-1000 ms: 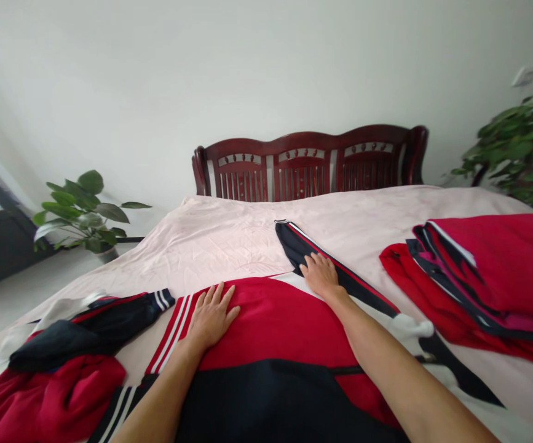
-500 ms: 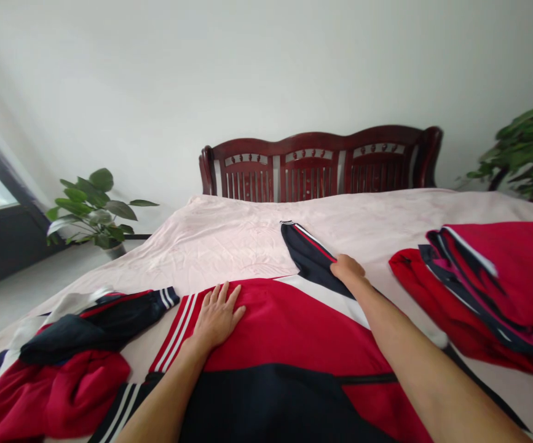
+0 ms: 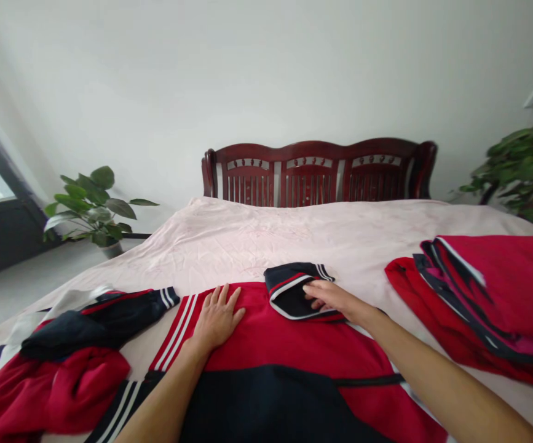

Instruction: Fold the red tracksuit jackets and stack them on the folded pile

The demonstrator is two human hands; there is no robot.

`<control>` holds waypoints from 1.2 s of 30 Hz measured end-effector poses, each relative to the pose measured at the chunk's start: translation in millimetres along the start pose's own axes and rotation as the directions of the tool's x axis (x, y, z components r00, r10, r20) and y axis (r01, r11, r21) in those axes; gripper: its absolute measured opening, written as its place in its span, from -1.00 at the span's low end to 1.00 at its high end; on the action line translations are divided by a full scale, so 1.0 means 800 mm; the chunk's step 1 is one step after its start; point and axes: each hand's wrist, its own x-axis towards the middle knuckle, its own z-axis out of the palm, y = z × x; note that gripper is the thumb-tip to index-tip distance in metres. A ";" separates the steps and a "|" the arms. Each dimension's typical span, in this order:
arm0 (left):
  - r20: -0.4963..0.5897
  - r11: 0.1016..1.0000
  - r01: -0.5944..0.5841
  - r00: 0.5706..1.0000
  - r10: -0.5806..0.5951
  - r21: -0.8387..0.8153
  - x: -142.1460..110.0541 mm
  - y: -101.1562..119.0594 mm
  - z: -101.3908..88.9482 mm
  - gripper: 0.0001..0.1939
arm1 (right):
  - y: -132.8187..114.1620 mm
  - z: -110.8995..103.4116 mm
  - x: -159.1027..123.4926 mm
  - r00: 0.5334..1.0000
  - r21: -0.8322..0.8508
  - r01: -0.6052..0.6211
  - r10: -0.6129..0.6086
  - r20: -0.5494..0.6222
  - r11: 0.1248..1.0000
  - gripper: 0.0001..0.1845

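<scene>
A red and navy jacket (image 3: 284, 363) with white stripes lies spread on the pale pink bed sheet (image 3: 248, 237) in front of me. My left hand (image 3: 216, 319) rests flat on its red upper part, fingers spread. My right hand (image 3: 331, 299) holds the jacket's navy sleeve (image 3: 294, 289), which is folded back over the red body with its striped cuff toward the headboard. The fingers pinch the sleeve's edge.
A crumpled red and navy garment (image 3: 58, 363) lies at the left. A stack of folded red garments (image 3: 492, 295) sits at the right. A dark wooden headboard (image 3: 316, 172) stands at the back. Potted plants stand at the left (image 3: 91, 209) and right (image 3: 524, 166).
My right hand gripped the sleeve that lay stretched out toward the headboard and pulled it back and leftward, folding it over the jacket. My left hand stayed in place.
</scene>
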 end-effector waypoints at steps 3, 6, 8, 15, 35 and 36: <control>0.003 1.000 -0.002 1.000 0.002 0.001 0.000 0.001 -0.002 -0.40 | -0.014 0.010 0.021 0.986 0.180 -0.129 0.145 -0.080 0.975 -0.65; 0.007 1.000 -0.002 1.000 0.002 -0.012 0.000 0.001 -0.002 -0.40 | -0.022 0.029 0.048 0.973 0.242 -0.144 0.182 -0.143 0.960 -0.64; 0.006 0.998 0.006 1.000 -0.006 -0.055 -0.001 0.000 -0.001 -0.40 | -0.026 0.044 0.064 0.958 0.263 -0.123 0.184 -0.220 0.957 -0.72; -0.022 0.478 0.116 0.961 -0.275 -0.871 0.006 -0.007 -0.004 -0.49 | -0.057 0.090 0.066 0.938 0.210 0.161 -0.083 -0.336 0.964 -0.73; 0.339 -0.427 -0.001 0.607 -0.719 -0.904 0.012 -0.053 -0.035 -0.65 | 0.038 -0.022 -0.072 0.849 -0.918 0.264 -0.523 0.076 0.296 -0.49; 0.310 -0.402 -0.027 0.589 -0.746 -0.915 0.010 -0.053 -0.038 -0.59 | 0.035 -0.023 -0.074 0.841 -0.915 0.237 -0.541 0.024 0.327 -0.52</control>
